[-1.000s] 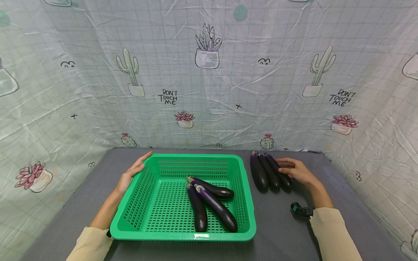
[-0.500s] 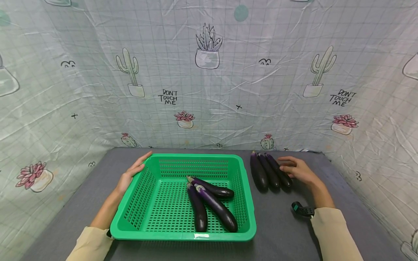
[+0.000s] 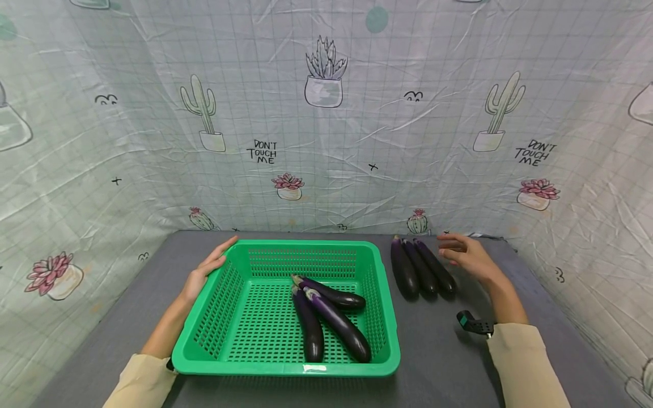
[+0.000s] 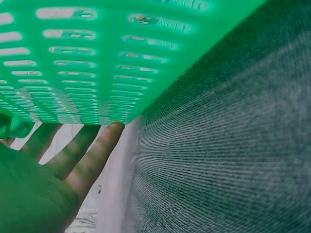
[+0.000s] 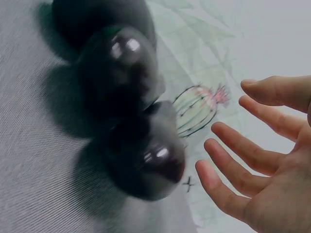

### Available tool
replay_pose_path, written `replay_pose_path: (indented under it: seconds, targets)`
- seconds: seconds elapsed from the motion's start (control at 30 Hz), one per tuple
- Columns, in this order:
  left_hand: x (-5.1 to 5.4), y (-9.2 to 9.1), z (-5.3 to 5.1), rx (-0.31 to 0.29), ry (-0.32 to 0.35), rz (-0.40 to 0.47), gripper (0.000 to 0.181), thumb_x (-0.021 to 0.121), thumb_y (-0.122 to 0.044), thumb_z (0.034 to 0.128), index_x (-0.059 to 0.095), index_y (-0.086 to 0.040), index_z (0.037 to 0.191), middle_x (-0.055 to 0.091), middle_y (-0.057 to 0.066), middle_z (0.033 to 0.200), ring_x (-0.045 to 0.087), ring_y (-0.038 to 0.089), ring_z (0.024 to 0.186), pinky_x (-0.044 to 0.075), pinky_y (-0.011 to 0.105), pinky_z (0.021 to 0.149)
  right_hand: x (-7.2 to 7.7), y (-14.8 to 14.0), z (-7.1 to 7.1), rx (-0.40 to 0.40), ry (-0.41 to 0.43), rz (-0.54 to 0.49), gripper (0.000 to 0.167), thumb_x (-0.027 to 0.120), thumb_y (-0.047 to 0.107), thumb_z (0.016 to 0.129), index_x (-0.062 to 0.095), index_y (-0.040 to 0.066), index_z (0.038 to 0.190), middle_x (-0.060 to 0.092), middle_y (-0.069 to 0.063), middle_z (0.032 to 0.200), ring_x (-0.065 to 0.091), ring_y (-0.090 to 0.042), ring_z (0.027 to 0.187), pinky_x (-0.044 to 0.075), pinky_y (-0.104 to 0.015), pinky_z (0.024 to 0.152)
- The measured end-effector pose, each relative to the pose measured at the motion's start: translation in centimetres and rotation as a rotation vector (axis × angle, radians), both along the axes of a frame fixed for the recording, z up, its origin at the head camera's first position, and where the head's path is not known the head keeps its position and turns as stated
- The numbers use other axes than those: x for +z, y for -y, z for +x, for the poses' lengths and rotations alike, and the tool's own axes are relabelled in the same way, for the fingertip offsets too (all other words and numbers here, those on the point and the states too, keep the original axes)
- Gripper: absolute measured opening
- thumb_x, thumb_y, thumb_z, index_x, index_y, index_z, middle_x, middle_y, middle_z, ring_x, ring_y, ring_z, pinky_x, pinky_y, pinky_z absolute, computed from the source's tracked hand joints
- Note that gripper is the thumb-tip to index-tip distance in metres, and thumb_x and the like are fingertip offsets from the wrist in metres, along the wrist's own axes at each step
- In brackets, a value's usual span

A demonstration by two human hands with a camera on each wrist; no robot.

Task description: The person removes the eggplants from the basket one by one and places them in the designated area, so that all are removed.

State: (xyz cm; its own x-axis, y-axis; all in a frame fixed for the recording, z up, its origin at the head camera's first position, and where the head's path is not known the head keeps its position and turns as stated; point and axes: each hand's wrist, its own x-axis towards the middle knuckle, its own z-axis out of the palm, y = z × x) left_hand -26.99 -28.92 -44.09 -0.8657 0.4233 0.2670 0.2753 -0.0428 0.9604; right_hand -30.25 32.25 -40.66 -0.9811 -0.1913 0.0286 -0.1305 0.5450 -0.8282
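My left hand (image 3: pixel 198 279) lies along the left side of a green plastic basket (image 3: pixel 285 369), fingers extended against its outer wall. In the left wrist view those straight fingers (image 4: pixel 97 153) reach the slotted basket wall (image 4: pixel 109 53). Inside the basket are three dark purple eggplants (image 3: pixel 336 326), their stem ends close together. Three more eggplants (image 3: pixel 427 272) lie side by side on the table, right of the basket. My right hand (image 3: pixel 471 258) hovers just right of this row, holding nothing; the right wrist view has its spread, slightly bent fingers (image 5: pixel 248 150) apart from the eggplants (image 5: pixel 146 155).
A grey cloth (image 3: pixel 433 351) covers the table. Behind and at both sides hangs a pale curtain (image 3: pixel 326 147) printed with cacti. The right wrist carries a small black device (image 3: pixel 473 323) that juts over the table.
My right hand has moved up and slightly right, away from the rightmost eggplant on the table. The left hand, basket and eggplants have stayed in place.
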Motion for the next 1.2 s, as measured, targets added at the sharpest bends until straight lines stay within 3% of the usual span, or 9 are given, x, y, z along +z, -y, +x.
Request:
replay_pose_path:
  seconds: [0.2, 0.4, 0.53, 0.77, 0.83, 1.0, 1.1, 1.2]
  targets:
    - [0.0, 0.0, 0.0, -0.009, -0.003, 0.005, 0.055, 0.019, -0.018, 0.1154, 0.006, -0.008, 0.168, 0.02, -0.017, 0.164, 0.042, -0.004, 0.143, 0.044, 0.017, 0.109, 1.6, 0.7, 0.8, 0.012, -0.073, 0.016, 0.055, 0.056, 0.029, 0.108, 0.043, 0.002, 0.155, 0.052, -0.03, 0.15, 0.058, -0.041, 0.13, 0.055, -0.048, 0.102]
    - [0.1, 0.1, 0.0, -0.017, -0.001, 0.013, 0.055, 0.019, -0.018, 0.1154, 0.004, -0.006, 0.167, 0.02, -0.016, 0.164, 0.042, -0.002, 0.143, 0.045, 0.018, 0.109, 3.0, 1.5, 1.4, 0.032, -0.129, 0.004, 0.053, 0.056, 0.027, 0.109, 0.044, 0.003, 0.155, 0.053, -0.027, 0.148, 0.059, 0.004, 0.112, 0.057, -0.034, 0.098]
    - [0.1, 0.1, 0.1, 0.004, -0.012, -0.008, 0.055, 0.02, -0.019, 0.1155, 0.006, -0.005, 0.167, 0.017, -0.012, 0.167, 0.04, -0.006, 0.143, 0.043, 0.016, 0.109, 3.9, 2.2, 1.9, 0.057, -0.157, -0.019, 0.054, 0.056, 0.028, 0.109, 0.044, 0.004, 0.155, 0.052, -0.026, 0.148, 0.055, 0.014, 0.107, 0.056, -0.027, 0.096]
    - [0.2, 0.0, 0.1, 0.023, -0.009, -0.03, 0.056, 0.021, -0.02, 0.1156, 0.006, -0.005, 0.167, 0.015, -0.01, 0.169, 0.036, -0.009, 0.143, 0.041, 0.015, 0.109, 5.2, 3.9, 2.7, 0.101, -0.217, -0.04, 0.051, 0.057, 0.025, 0.108, 0.047, 0.003, 0.153, 0.053, -0.025, 0.148, 0.057, 0.009, 0.112, 0.054, -0.017, 0.091]
    - [0.2, 0.0, 0.0, 0.036, -0.016, -0.044, 0.055, 0.021, -0.02, 0.1156, 0.007, -0.005, 0.167, 0.012, -0.003, 0.172, 0.033, -0.011, 0.143, 0.039, 0.014, 0.109, 5.6, 4.5, 2.9, 0.118, -0.241, -0.036, 0.049, 0.057, 0.024, 0.108, 0.048, 0.004, 0.152, 0.053, -0.024, 0.148, 0.058, 0.006, 0.114, 0.053, -0.016, 0.092]
    - [0.2, -0.1, 0.0, 0.049, -0.024, -0.054, 0.055, 0.021, -0.02, 0.1154, 0.008, -0.006, 0.167, -0.002, 0.016, 0.175, 0.033, -0.012, 0.141, 0.039, 0.013, 0.108, 6.5, 5.9, 3.5, 0.166, -0.279, -0.023, 0.047, 0.058, 0.02, 0.108, 0.049, 0.005, 0.151, 0.055, -0.022, 0.147, 0.06, -0.02, 0.124, 0.05, -0.015, 0.093]
    - [0.1, -0.1, 0.0, 0.038, -0.025, -0.042, 0.056, 0.021, -0.02, 0.1154, 0.007, -0.005, 0.167, 0.006, 0.006, 0.174, 0.035, -0.011, 0.142, 0.04, 0.014, 0.109, 6.9, 6.8, 3.9, 0.198, -0.288, -0.027, 0.046, 0.058, 0.017, 0.107, 0.049, 0.003, 0.151, 0.056, -0.023, 0.147, 0.058, -0.037, 0.129, 0.049, -0.015, 0.093]
    - [0.0, -0.1, 0.0, 0.042, -0.035, -0.052, 0.056, 0.021, -0.02, 0.1153, 0.007, -0.004, 0.167, 0.007, 0.006, 0.174, 0.032, -0.012, 0.142, 0.038, 0.013, 0.109, 7.2, 7.8, 4.0, 0.234, -0.302, -0.027, 0.045, 0.058, 0.015, 0.107, 0.05, 0.004, 0.15, 0.056, -0.021, 0.147, 0.057, -0.041, 0.13, 0.05, -0.018, 0.097]
